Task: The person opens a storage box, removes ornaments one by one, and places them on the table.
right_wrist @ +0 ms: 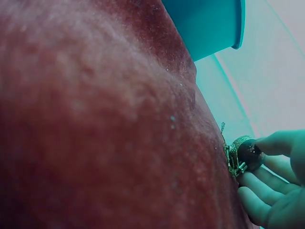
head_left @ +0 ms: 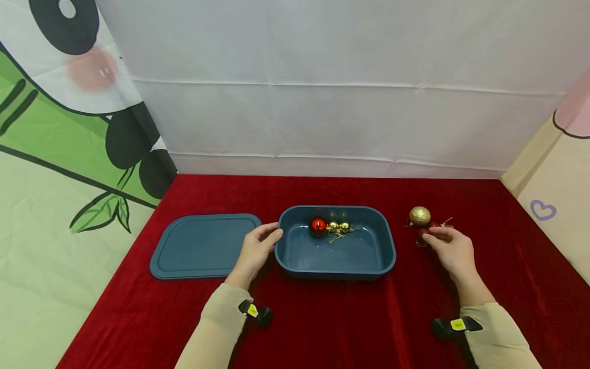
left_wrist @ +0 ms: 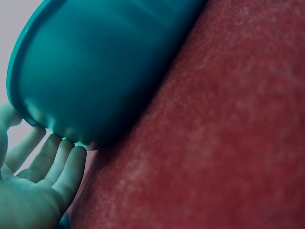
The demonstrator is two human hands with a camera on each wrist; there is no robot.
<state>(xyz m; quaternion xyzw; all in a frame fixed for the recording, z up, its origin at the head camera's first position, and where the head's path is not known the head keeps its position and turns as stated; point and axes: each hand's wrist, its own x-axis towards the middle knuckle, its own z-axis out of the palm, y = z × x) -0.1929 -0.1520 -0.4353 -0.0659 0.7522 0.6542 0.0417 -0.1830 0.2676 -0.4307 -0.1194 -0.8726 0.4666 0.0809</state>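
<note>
Pinches a red bauble (right_wrist: 250, 153) with right hand (head_left: 454, 252) and box rim (head_left: 335, 272) with left hand (head_left: 252, 252), and may send the gold glitter bauble (head_left: 420, 216) at centre right rolling by brushing it.

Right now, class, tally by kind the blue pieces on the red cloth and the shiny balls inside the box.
Blue rectangular open box: 1
Blue flat rectangular lid: 1
Shiny red round ball inside: 1
Small shiny gold balls inside: 2
Total: 5
</note>
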